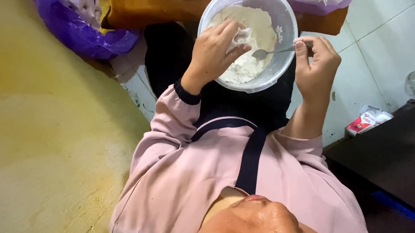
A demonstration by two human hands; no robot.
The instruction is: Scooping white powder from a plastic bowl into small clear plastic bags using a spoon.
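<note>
A yellow wall (41, 138), worn and stained, fills the left of the frame. White floor tiles (380, 49) with dark grout spread across the upper right, evenly lit. A dark piece of furniture (390, 155) juts in at the right edge.

Translucent white plastic bowl (284, 22), smooth, slight sheen, top centre. Inside: matt off-white floury dough (261, 35), powdery and crumbly. Shiny metal spoon (265, 52) over it. Thin white wrapper (241, 36), looks like dough or paper, soft matt. Glossy crinkled purple plastic bag (77, 31), upper left. Pale floor tiles (380, 40), smooth, faint gloss, right. Pink cloth sleeve (170, 115), matt, dark ribbed cuff. Yellow wall (46, 138), rough matt paint, left.
</note>
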